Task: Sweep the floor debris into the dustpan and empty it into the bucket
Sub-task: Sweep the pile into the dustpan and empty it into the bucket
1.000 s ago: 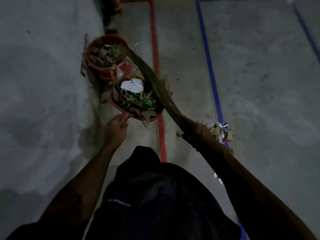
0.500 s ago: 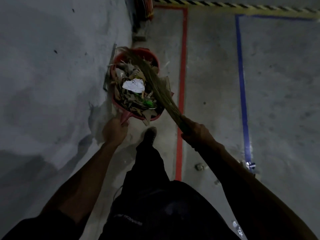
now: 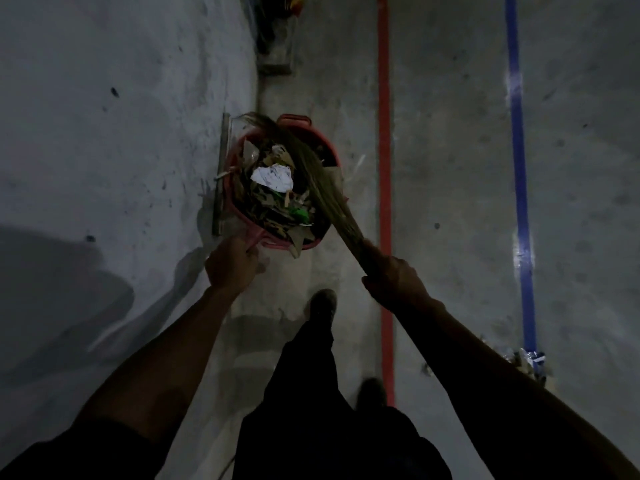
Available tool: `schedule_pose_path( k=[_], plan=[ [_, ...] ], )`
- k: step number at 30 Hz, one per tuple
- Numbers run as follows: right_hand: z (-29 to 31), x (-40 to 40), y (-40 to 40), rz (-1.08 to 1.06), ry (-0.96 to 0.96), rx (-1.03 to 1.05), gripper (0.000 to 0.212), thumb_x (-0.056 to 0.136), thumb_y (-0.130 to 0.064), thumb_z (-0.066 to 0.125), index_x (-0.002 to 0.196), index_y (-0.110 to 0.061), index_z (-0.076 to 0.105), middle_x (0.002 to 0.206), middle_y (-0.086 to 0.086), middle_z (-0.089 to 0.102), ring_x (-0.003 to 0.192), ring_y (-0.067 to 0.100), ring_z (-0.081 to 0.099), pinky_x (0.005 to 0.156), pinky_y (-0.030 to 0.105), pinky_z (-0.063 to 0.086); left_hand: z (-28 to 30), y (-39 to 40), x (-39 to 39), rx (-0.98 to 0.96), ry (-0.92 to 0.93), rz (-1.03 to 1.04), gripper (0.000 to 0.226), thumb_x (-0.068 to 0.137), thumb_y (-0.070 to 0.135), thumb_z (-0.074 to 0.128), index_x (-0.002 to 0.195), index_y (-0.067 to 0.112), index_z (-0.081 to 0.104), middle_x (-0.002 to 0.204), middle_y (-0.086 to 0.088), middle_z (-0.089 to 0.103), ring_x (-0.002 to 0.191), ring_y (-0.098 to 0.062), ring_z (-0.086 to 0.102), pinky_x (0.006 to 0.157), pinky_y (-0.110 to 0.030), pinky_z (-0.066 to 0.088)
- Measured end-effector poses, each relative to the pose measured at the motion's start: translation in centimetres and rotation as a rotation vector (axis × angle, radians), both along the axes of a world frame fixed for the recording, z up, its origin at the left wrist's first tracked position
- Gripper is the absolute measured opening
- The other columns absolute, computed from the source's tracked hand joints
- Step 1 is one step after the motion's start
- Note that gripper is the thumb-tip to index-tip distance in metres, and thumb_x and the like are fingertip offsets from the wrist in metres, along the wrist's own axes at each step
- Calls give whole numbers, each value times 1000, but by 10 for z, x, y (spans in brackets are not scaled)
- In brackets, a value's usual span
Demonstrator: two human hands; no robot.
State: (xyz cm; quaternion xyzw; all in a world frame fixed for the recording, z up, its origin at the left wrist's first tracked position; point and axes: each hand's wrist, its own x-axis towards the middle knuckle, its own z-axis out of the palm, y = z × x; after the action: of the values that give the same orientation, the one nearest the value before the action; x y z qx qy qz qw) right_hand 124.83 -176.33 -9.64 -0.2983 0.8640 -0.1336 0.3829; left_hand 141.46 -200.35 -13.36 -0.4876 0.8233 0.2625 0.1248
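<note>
**Loaded dustpan held over bucket**

Left hand (image 3: pixel 232 263) grips the red handle of the dustpan (image 3: pixel 313 239), fingers curled round it. The dustpan is heaped with debris (image 3: pixel 277 202) — brown leaves and card scraps, a crumpled white paper (image 3: pixel 272 177), a small green piece (image 3: pixel 300 213). It is held directly above the red bucket (image 3: pixel 325 142), whose far rim and handle tab show beyond the load; the bucket stands on the floor (image 3: pixel 450 168) next to the wall (image 3: pixel 104 133).

Right hand (image 3: pixel 393 273) is closed round the bound end of the broom (image 3: pixel 311 171). The broom's bristles lie slanted across the right side of the pile, tips reaching past the bucket's far-left rim.

A red line (image 3: pixel 384 168) runs just right of the bucket; a blue line (image 3: pixel 517 168) lies well apart further right. More litter (image 3: pixel 528 362) sits on the blue line's near end. A metal strip (image 3: pixel 221 174) lies at the wall, just left of the bucket. One shoe (image 3: pixel 322 303) is planted below the dustpan.
</note>
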Motion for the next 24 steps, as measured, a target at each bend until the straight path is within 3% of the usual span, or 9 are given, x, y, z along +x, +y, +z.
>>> schedule_pose_path(
  k=[4,8,14,18,24],
  plan=[
    [-18,-26,-39,-16,-14,10,77,92,-20,58,153,-34,14,114,14,60,89,27,61,64,28,41,-12,-36,-29,-9,-54,-16,42,94,27,54,131,7,51,118,-25,58,108,-42,56,85,-44,44],
    [-32,-47,-66,9,13,13,77,92,-16,57,154,-33,14,113,15,60,86,28,59,62,26,38,-26,-74,-54,8,-78,-39,39,92,26,57,124,2,56,122,-25,57,113,-41,54,90,-44,44],
    [-34,-53,-78,-16,32,57,79,92,-17,56,153,-38,12,99,10,58,80,29,60,48,23,36,-20,-116,-91,28,-180,-185,43,96,28,55,129,2,53,128,-25,53,118,-41,50,98,-47,40],
    [-27,-45,-76,-30,-9,25,77,92,-18,58,153,-35,15,108,13,61,88,29,62,62,28,45,-9,-138,-99,-28,-193,-243,36,94,30,55,112,0,60,118,-26,58,110,-42,53,91,-48,46],
    [-35,-29,-83,26,-115,-63,78,90,-19,60,153,-34,16,104,10,63,84,24,64,72,40,57,11,-150,-102,-154,-234,-332,30,96,17,53,112,-7,59,114,-26,60,105,-42,56,82,-42,44]
  ],
)
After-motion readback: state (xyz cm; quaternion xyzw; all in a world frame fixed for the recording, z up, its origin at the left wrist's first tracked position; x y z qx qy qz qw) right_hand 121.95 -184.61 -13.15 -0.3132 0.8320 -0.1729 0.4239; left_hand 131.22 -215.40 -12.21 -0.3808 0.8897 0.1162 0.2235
